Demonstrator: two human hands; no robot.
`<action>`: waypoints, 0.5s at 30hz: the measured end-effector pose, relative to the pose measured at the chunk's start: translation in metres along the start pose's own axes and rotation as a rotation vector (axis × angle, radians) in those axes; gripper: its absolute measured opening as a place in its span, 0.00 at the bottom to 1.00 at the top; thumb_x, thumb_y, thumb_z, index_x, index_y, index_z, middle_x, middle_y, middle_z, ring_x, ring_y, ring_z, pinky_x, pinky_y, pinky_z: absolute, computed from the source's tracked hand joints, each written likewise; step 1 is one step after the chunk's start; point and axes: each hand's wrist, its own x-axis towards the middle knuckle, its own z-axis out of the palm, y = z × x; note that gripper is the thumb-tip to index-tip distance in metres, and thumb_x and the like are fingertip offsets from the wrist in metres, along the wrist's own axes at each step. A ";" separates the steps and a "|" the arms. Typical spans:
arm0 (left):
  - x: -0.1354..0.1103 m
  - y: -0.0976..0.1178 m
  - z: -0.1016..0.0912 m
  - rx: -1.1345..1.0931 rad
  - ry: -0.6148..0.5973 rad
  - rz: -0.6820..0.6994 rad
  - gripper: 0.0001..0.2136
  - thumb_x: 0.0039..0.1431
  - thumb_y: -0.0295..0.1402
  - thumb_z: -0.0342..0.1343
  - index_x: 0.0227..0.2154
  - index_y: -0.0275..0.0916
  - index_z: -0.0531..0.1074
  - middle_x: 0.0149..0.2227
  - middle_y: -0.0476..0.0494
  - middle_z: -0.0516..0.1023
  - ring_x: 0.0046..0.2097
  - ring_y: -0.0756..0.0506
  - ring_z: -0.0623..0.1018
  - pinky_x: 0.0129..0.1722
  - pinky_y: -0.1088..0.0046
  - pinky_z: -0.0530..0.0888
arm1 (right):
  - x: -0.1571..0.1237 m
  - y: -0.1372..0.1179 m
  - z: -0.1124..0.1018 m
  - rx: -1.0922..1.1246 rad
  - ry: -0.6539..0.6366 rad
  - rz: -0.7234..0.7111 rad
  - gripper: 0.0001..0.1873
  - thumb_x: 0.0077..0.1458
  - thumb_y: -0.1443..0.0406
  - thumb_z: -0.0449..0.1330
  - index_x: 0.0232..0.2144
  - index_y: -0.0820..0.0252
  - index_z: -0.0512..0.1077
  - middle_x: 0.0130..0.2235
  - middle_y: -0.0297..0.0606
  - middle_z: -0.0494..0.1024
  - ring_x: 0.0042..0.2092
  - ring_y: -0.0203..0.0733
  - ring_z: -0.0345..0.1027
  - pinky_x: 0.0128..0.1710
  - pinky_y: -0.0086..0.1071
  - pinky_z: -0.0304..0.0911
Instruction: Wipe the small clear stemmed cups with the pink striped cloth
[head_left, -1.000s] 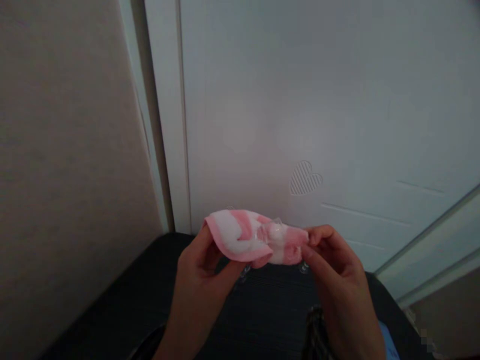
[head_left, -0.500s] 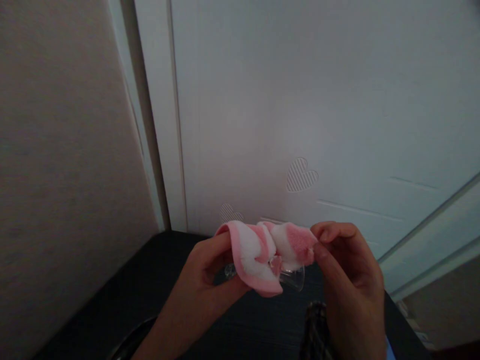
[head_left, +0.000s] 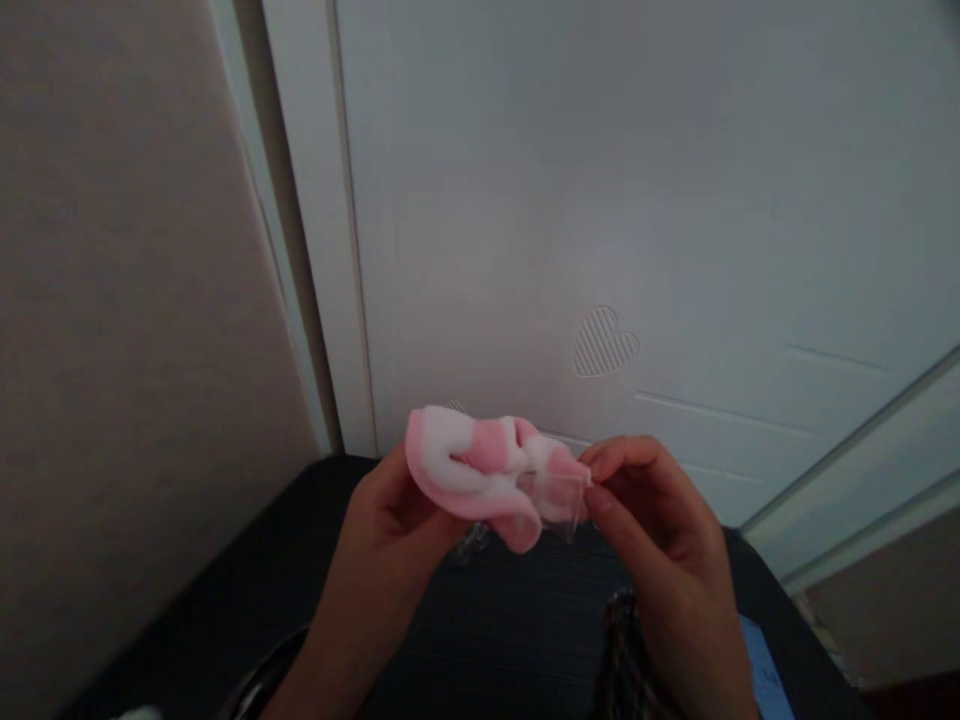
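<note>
A fluffy pink and white cloth (head_left: 442, 450) with a pink edge is bunched up between my two hands above the dark table. My left hand (head_left: 394, 540) grips it from the left, thumb below and the other fingers partly hidden behind it. At the cloth's right end, my right hand (head_left: 652, 530) pinches its tip between thumb and fingers. A clear, glass-like vessel (head_left: 559, 515) pokes out of the folds near the right fingertips; most of it is covered. Below the cloth shows another clear piece (head_left: 471, 542); whether it belongs to the vessel I cannot tell.
The black table (head_left: 480, 650) lies beneath my hands. Behind it stands a white panel (head_left: 600, 200) with an embossed heart, and a beige wall (head_left: 150, 300) rises at the left. A blue flat item (head_left: 766, 670) lies at the lower right. A dark, shiny curved object (head_left: 262, 680) sits by my left forearm.
Both hands have shifted a little to the left and up with the cloth. The cloth has turned, and the clear vessel now shows in front of its right end.
</note>
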 end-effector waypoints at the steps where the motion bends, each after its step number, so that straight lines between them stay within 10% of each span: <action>1: 0.000 -0.002 0.002 -0.044 0.029 -0.015 0.07 0.52 0.30 0.71 0.34 0.45 0.82 0.35 0.50 0.86 0.38 0.46 0.84 0.39 0.78 0.80 | 0.000 0.000 0.001 0.007 0.024 -0.001 0.07 0.62 0.70 0.63 0.36 0.50 0.75 0.36 0.28 0.77 0.38 0.31 0.73 0.38 0.20 0.69; 15: 0.004 0.001 0.013 -0.008 0.069 -0.070 0.09 0.51 0.29 0.71 0.35 0.38 0.79 0.32 0.48 0.84 0.31 0.47 0.82 0.29 0.78 0.79 | -0.002 -0.004 0.000 -0.119 0.117 -0.019 0.08 0.58 0.67 0.67 0.39 0.47 0.75 0.36 0.28 0.77 0.35 0.33 0.73 0.34 0.23 0.70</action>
